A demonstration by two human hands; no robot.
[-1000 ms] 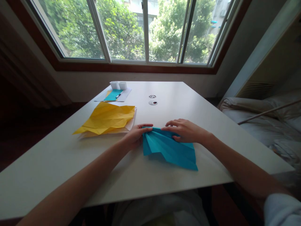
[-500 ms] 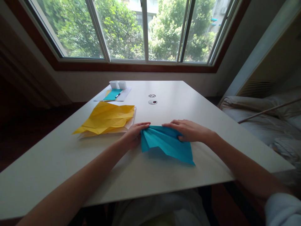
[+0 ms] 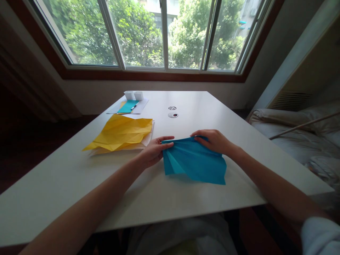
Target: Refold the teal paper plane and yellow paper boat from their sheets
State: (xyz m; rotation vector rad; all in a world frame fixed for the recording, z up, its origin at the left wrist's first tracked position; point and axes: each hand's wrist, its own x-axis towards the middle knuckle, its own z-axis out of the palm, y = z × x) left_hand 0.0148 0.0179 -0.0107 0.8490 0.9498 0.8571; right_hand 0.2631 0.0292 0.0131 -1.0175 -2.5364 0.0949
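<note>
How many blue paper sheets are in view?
2: one creased blue sheet held by the left hand and right hand; one flat blue sheet near the pen, farther off. More may hide beneath.

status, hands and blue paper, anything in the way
Left hand pinching creased blue paper at left end; right hand gripping far edge. Nothing blocking; yellow paper aside.

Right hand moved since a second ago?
Yes: the right hand sits higher in view and slightly right, judged against the window frame.

The blue paper (image 3: 196, 161) hides part of the right hand (image 3: 215, 139).
</note>
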